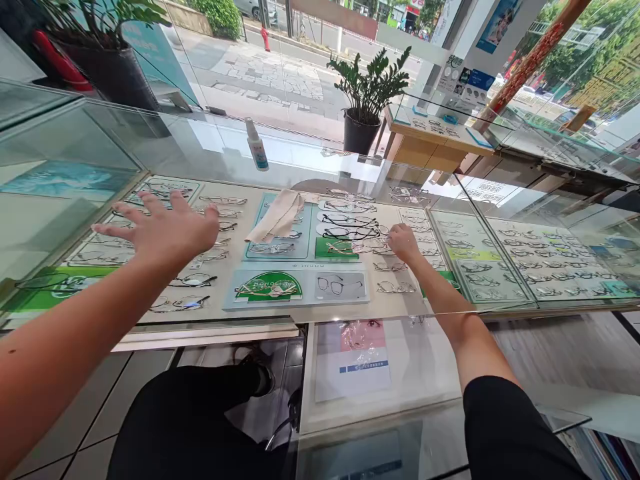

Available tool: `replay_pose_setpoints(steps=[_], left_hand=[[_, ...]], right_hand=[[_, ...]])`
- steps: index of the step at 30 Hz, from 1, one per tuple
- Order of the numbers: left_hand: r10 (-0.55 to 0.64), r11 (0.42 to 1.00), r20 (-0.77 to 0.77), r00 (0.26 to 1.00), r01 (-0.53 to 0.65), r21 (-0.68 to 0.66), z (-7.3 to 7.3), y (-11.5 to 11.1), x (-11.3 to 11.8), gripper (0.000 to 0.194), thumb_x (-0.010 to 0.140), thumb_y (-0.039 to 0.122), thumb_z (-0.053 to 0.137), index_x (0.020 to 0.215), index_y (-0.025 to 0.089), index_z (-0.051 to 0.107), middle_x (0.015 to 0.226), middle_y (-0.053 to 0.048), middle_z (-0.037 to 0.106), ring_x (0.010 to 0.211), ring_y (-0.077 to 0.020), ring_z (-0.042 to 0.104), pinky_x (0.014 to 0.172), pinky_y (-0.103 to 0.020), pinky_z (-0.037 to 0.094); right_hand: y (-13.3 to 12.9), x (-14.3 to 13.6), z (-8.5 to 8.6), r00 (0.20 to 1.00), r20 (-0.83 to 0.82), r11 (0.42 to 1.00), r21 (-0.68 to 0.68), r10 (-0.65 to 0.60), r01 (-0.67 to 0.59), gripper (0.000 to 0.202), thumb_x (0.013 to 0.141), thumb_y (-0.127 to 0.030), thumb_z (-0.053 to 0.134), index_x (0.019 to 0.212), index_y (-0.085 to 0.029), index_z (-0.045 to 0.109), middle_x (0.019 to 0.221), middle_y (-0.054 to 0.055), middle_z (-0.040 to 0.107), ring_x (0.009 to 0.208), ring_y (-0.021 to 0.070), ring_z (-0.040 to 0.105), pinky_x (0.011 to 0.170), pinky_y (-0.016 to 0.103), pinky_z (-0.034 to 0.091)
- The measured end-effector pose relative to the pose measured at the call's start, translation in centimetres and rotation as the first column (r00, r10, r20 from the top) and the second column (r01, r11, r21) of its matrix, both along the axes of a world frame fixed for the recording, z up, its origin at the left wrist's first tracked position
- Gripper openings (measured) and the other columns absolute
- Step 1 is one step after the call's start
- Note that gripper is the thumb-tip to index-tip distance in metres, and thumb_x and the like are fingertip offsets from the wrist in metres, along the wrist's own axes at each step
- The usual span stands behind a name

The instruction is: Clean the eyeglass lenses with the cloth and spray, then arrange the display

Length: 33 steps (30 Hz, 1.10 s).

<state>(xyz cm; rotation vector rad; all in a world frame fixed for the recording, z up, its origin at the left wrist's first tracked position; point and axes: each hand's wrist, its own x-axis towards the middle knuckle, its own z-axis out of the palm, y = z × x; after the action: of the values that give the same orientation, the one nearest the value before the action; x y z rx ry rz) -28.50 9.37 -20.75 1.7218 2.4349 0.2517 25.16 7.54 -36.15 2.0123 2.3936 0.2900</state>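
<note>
My left hand (165, 227) is spread wide with its fingers apart, palm down above the left rows of eyeglasses (193, 280) in a glass display case. Nothing is in it. On the right, my right hand (403, 243) has its fingers curled together beside a column of thin-framed eyeglasses (395, 287); whether it grips one is hidden. Between the hands, a beige cloth (277, 215) lies across a light blue display board. Dark-framed eyeglasses (351, 233) lie in a column just left of my right hand.
A white spray bottle (257, 145) stands on the case's glass top at the back. Potted plants (362, 130) are beyond the case. Below it, a drawer (353, 393) is pulled out by my legs. More eyeglasses (555, 260) fill the right compartments.
</note>
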Motion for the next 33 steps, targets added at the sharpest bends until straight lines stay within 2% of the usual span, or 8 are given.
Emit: replay_pose_setpoints(steps=[4,7,15,22,28,33], left_hand=[[0.009,1.000,-0.020,1.000,-0.010,-0.007,0.0,0.0,-0.2,0.117,0.102,0.085,0.005,0.187,0.008,0.026,0.195,-0.029,0.010,0.178,-0.0616,0.003,0.133,-0.091,0.002],[0.004,1.000,-0.032,0.999,-0.005,-0.012,-0.1,0.1,-0.4,0.118,0.101,0.085,0.004,0.187,0.007,0.025,0.195,-0.029,0.009,0.178,-0.0621,0.002,0.133,-0.091,0.003],[0.013,1.000,-0.049,0.999,-0.014,-0.014,0.0,-0.1,-0.2,0.113,0.103,0.081,0.007,0.187,0.008,0.025,0.194,-0.030,0.011,0.178,-0.0623,0.004,0.133,-0.090,0.005],[0.032,0.999,-0.023,0.999,-0.033,-0.029,1.1,-0.6,0.9,0.108,0.106,0.076,0.010,0.187,0.006,0.026,0.194,-0.031,0.010,0.178,-0.0613,0.004,0.135,-0.088,0.005],[0.010,1.000,0.005,1.000,-0.009,-0.022,1.2,-0.6,0.9,0.110,0.106,0.077,0.016,0.185,0.002,0.027,0.193,-0.033,0.008,0.177,-0.0639,0.002,0.133,-0.090,0.001],[0.012,1.000,0.013,1.000,-0.012,-0.002,1.1,-0.4,1.0,0.105,0.108,0.072,0.018,0.185,0.001,0.027,0.193,-0.033,0.010,0.178,-0.0630,0.003,0.133,-0.091,-0.001]], right_hand=[[2.2,0.4,-1.0,1.000,0.004,0.999,-0.045,-0.006,0.007,0.038,0.107,-0.012,0.052,0.118,-0.012,0.088,0.129,0.023,0.079,0.133,0.0386,0.057,0.114,0.049,0.043],[3.0,0.3,-1.5,1.000,-0.002,0.998,-0.070,-0.007,0.006,0.040,0.108,-0.012,0.050,0.119,-0.012,0.089,0.132,0.024,0.080,0.138,0.0394,0.057,0.117,0.050,0.043],[1.9,0.6,-2.4,0.998,-0.064,0.989,-0.147,0.004,-0.014,0.035,0.103,-0.014,0.059,0.119,-0.015,0.090,0.135,0.020,0.083,0.140,0.0382,0.060,0.121,0.049,0.044],[1.5,0.6,-1.7,0.995,-0.101,0.989,-0.147,-0.025,0.010,0.034,0.103,-0.018,0.062,0.123,-0.013,0.089,0.148,0.020,0.079,0.145,0.0383,0.059,0.123,0.050,0.044],[-0.5,1.0,-0.1,0.990,-0.131,0.994,-0.105,-0.057,0.044,0.035,0.109,-0.024,0.058,0.125,-0.012,0.087,0.144,0.022,0.078,0.135,0.0384,0.063,0.119,0.051,0.045],[-4.5,0.6,0.4,0.988,-0.140,0.990,-0.133,-0.069,0.050,0.033,0.111,-0.025,0.058,0.120,-0.014,0.087,0.140,0.021,0.079,0.129,0.0370,0.064,0.113,0.050,0.047]])
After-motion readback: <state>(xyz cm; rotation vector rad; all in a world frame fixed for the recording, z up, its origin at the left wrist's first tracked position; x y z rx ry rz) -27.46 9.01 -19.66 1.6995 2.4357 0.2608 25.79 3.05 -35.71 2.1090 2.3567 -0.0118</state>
